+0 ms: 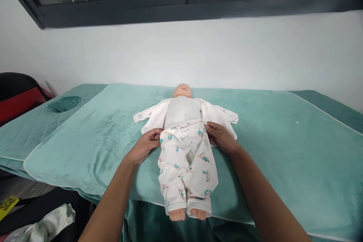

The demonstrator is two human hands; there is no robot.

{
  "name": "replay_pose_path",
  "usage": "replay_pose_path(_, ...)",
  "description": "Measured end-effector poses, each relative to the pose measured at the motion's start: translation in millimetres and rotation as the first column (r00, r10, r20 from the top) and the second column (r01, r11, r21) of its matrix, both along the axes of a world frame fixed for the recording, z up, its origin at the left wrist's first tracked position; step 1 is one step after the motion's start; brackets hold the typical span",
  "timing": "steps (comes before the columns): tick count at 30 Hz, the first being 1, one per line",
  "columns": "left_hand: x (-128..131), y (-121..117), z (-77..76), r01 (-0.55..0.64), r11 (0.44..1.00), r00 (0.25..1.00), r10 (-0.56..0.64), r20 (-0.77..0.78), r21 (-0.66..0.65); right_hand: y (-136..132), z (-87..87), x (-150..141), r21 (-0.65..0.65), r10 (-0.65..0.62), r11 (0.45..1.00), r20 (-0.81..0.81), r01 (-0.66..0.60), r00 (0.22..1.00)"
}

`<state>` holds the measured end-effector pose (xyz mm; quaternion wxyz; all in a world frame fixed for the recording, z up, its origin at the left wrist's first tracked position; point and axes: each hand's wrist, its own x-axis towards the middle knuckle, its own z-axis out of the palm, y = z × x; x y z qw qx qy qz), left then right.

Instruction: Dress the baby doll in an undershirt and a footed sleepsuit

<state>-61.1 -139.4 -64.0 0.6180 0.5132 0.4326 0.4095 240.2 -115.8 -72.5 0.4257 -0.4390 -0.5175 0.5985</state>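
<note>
A baby doll [183, 90] lies on its back on a green-covered bed, feet toward me. It wears white printed pants [177, 155] on both legs, with the bare feet showing below the cuffs. Over its arms is a white jacket [217, 115], spread open at the front to show the pale torso. My left hand [149, 141] pinches the pants' waistband at the left side. On the opposite side my right hand [221, 136] grips the same waistband. The fingertips of both hands are partly hidden by cloth.
The green bed cover [269, 151] spreads to both sides, with a face hole [64, 104] at the left. A white wall and dark window frame [113, 14] stand behind. A black-and-red chair [21, 98] is at far left, with crumpled cloth [53, 221] at lower left.
</note>
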Motion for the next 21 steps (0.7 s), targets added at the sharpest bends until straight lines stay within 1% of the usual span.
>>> replay_pose_path(2,-0.1,-0.4,0.3,0.015,1.0,1.0,-0.015,-0.009,0.007,-0.7,1.0,1.3,-0.003,0.032,0.999,0.011,-0.032,0.999)
replay_pose_path(5,-1.0,-0.6,-1.7,0.002,1.0,1.0,-0.002,-0.004,0.027,-3.2,5.0,1.7,0.0,0.081,0.997,0.024,-0.081,0.996)
replay_pose_path(11,-0.7,-1.4,-5.3,-0.02,0.999,1.0,0.02,0.005,0.041,-8.6,13.5,-0.2,-0.016,0.113,0.994,0.058,-0.112,0.992)
replay_pose_path(16,2.1,-2.0,-2.1,-0.04,0.996,0.999,0.042,-0.033,0.074,-7.7,12.7,-2.2,-0.05,0.125,0.991,0.075,-0.121,0.989)
replay_pose_path(21,7.7,-0.9,-2.7,-0.095,0.988,0.988,0.109,-0.112,0.123,-4.1,10.1,-5.4,-0.075,0.128,0.99,0.144,-0.119,0.981)
